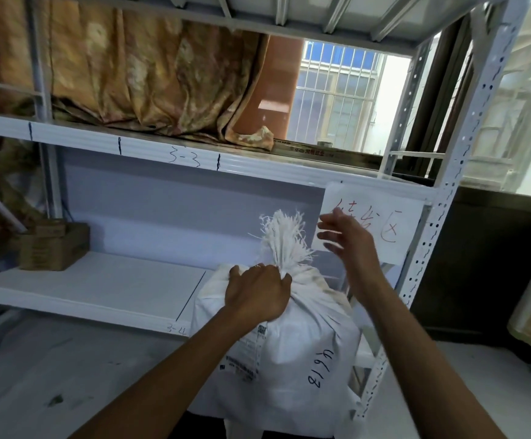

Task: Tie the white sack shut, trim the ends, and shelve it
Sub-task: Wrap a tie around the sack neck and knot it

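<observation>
Left hand (256,293) grips the gathered neck of the white sack (289,359); right hand (348,239) hovers spread, empty.

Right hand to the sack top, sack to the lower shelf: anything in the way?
Nothing visible. The right hand hovers beside the frayed top of the white sack; the left hand grips its neck. On the lower shelf the cardboard box sits far left; the paper sign hangs above.

I am seeing both forearms (175,369) running bare to the wrists, and the left hand (258,293) and right hand (348,239) are showing bare too, fingers slender.
</observation>
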